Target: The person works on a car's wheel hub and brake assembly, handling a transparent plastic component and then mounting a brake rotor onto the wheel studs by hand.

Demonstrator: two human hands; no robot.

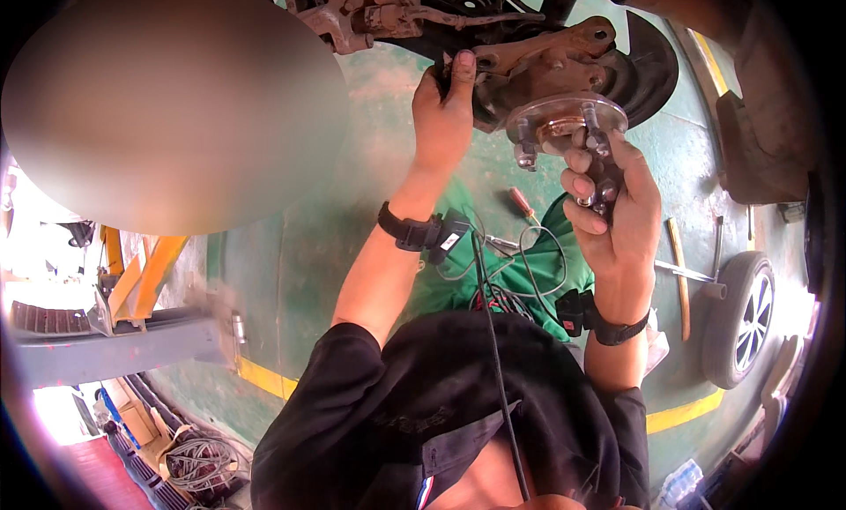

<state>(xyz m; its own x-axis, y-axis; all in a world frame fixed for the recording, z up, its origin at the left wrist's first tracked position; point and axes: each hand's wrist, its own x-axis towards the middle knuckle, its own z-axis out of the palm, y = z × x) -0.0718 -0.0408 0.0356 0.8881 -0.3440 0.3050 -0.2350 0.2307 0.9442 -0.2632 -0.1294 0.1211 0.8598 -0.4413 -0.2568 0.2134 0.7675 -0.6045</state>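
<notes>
A rusty steering knuckle and round wheel hub hang at the upper right, with a dark dust shield behind them. My left hand is closed at the knuckle's left end, thumb on the near side and fingers curled behind. What its fingertips touch is partly hidden. Just below the hub flange, my right hand is closed around several shiny wheel nuts, its fingertips close to a stud. Another nut sits on the hub's left stud.
A brake caliper hangs at the upper left. On the green floor lie a red-handled screwdriver, a wooden-handled tool and a wheel. A yellow and grey lift stands left. Cables run across my lap. A large blurred oval covers the upper left.
</notes>
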